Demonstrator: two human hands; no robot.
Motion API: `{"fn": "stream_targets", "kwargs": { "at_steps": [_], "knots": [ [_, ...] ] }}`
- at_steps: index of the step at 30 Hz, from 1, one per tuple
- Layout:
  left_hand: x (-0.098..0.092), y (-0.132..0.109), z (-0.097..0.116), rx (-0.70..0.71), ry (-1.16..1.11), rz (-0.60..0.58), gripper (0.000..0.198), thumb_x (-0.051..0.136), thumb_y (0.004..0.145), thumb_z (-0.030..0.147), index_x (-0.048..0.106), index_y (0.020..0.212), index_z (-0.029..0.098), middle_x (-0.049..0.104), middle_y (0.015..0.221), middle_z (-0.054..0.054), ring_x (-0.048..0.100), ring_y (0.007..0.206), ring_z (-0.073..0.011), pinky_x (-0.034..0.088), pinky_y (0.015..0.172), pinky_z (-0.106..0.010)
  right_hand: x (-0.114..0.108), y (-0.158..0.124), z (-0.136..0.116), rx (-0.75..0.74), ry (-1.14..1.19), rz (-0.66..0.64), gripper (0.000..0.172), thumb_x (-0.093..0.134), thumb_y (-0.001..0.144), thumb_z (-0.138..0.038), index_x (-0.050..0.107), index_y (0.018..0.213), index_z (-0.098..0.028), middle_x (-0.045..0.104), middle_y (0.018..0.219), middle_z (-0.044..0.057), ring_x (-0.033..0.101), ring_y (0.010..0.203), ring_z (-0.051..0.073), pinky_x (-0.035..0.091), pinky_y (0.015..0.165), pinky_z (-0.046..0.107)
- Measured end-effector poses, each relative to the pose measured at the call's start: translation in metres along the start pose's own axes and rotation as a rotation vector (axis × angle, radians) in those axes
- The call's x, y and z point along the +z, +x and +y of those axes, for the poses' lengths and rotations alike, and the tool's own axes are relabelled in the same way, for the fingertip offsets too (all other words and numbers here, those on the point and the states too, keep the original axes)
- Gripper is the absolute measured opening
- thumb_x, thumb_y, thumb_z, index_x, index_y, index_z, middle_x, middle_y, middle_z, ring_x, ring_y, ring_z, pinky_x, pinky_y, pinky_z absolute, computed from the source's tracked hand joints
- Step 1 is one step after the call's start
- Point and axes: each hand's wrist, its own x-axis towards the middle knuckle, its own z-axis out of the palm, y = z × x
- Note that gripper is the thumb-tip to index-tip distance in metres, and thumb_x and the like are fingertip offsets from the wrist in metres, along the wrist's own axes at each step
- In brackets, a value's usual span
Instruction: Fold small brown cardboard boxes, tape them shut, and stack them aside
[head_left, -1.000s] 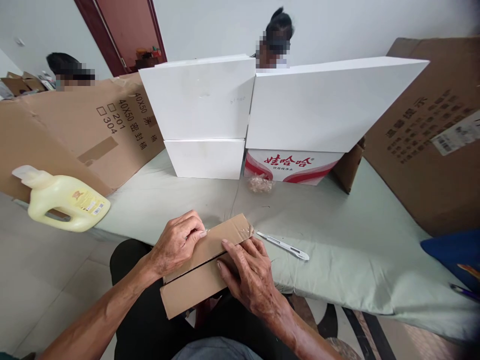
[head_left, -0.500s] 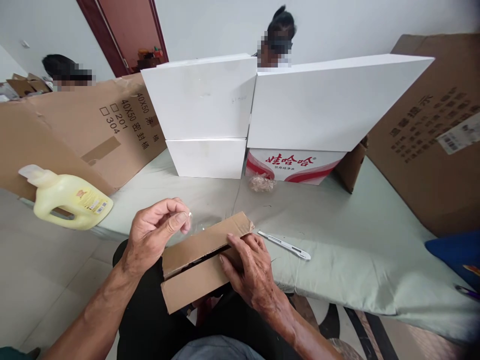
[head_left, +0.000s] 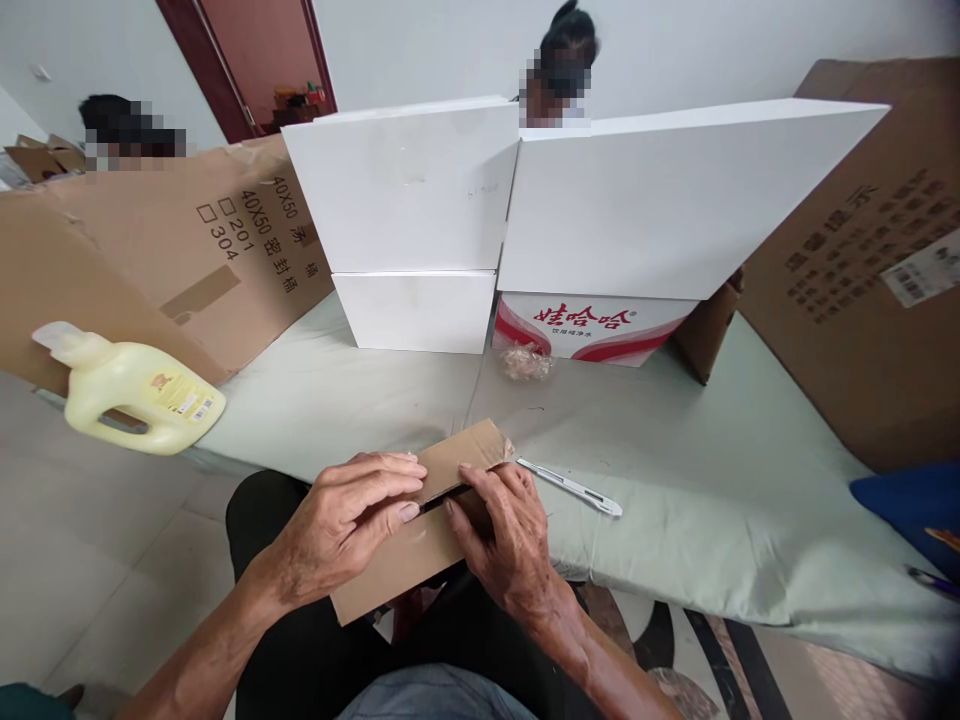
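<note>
A small brown cardboard box (head_left: pixel 405 560) rests across my lap, tilted, with a dark gap between its two top flaps. My left hand (head_left: pixel 352 520) lies over the box's left part, fingers on the far flap and thumb at the near one, gripping it. At the right end my right hand (head_left: pixel 502 530) holds the box, with its fingers and thumb on either side of the gap. Its inside is hidden. Just right of the box, a white utility knife (head_left: pixel 570 487) lies on the pale green cloth (head_left: pixel 675 480).
White boxes (head_left: pixel 405 200) stand stacked at the back, above a red-and-white carton (head_left: pixel 592 330). A crumpled clear plastic wad (head_left: pixel 526 362) lies before them. A yellow jug (head_left: pixel 142 395) sits left. Large cardboard cartons (head_left: pixel 225 250) flank the table. Two people are partly visible behind.
My left hand has moved right and down onto the box flaps; the clear bit it pinched no longer shows. My right hand stays on the box.
</note>
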Motion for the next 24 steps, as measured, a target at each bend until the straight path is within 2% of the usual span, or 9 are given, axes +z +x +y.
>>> {"fn": "stream_targets", "kwargs": {
  "at_steps": [4,7,10,13,16,19,22,24],
  "knots": [
    [-0.006,0.002,0.002,-0.198,-0.086,0.015,0.017,0.073,0.107,0.029,0.083,0.121,0.03,0.087,0.121,0.0,0.082,0.111,-0.0164,0.065,0.099,-0.023,-0.003,0.004,-0.001,0.016,0.052,-0.022,0.038,0.067,0.106,-0.015,0.059,0.143,-0.02,0.076,0.097,0.007,0.067,0.087,0.025,0.052,0.08,0.039],
    [-0.008,0.01,0.006,-0.31,-0.079,0.009,0.022,0.074,0.106,0.041,0.081,0.124,0.032,0.085,0.121,0.0,0.08,0.109,-0.0181,0.065,0.096,-0.027,-0.006,0.009,0.002,0.018,0.115,-0.063,0.047,0.07,0.108,-0.022,0.056,0.153,-0.02,0.076,0.105,0.009,0.068,0.097,0.027,0.053,0.085,0.041],
    [-0.005,0.021,0.011,-0.357,-0.065,-0.079,0.03,0.075,0.103,0.047,0.076,0.127,0.03,0.082,0.125,-0.002,0.078,0.112,-0.0214,0.064,0.096,-0.032,-0.006,0.013,0.006,-0.055,0.202,-0.093,0.052,0.07,0.11,-0.028,0.054,0.159,-0.02,0.076,0.108,0.01,0.068,0.1,0.027,0.053,0.094,0.046],
    [-0.002,0.03,0.014,-0.355,-0.014,-0.147,0.036,0.077,0.1,0.049,0.072,0.129,0.028,0.078,0.128,-0.005,0.074,0.119,-0.0253,0.062,0.1,-0.037,-0.005,0.015,0.009,-0.122,0.298,-0.068,0.048,0.067,0.111,-0.025,0.058,0.158,-0.021,0.078,0.108,0.009,0.07,0.096,0.026,0.052,0.099,0.049],
    [0.001,0.034,0.014,-0.343,0.023,-0.168,0.036,0.074,0.101,0.049,0.07,0.129,0.027,0.076,0.127,-0.006,0.072,0.119,-0.0263,0.061,0.102,-0.041,-0.008,0.016,0.007,-0.077,0.391,-0.027,0.043,0.071,0.11,-0.027,0.063,0.151,-0.021,0.078,0.111,0.01,0.073,0.099,0.026,0.052,0.103,0.051],
    [0.002,0.034,0.011,-0.316,0.021,-0.156,0.033,0.072,0.102,0.048,0.069,0.127,0.027,0.075,0.126,-0.006,0.071,0.115,-0.0253,0.06,0.099,-0.04,-0.014,0.021,0.005,0.049,0.523,-0.051,0.033,0.075,0.108,-0.031,0.069,0.139,-0.025,0.078,0.115,0.011,0.073,0.104,0.028,0.055,0.098,0.049],
    [0.004,0.034,0.008,-0.309,0.009,-0.149,0.031,0.074,0.101,0.048,0.07,0.122,0.026,0.074,0.121,-0.006,0.071,0.111,-0.0246,0.061,0.098,-0.04,-0.02,0.029,0.005,0.149,0.63,-0.1,0.014,0.073,0.107,-0.019,0.075,0.119,-0.026,0.077,0.108,0.007,0.073,0.101,0.024,0.057,0.093,0.043],
    [0.003,0.034,0.007,-0.331,-0.039,-0.167,0.032,0.076,0.1,0.05,0.071,0.121,0.027,0.074,0.119,-0.005,0.071,0.112,-0.0244,0.062,0.1,-0.039,-0.022,0.033,0.004,0.189,0.697,-0.122,0.011,0.072,0.107,-0.015,0.076,0.109,-0.025,0.076,0.103,0.005,0.073,0.097,0.022,0.057,0.094,0.041]
  ]
}}
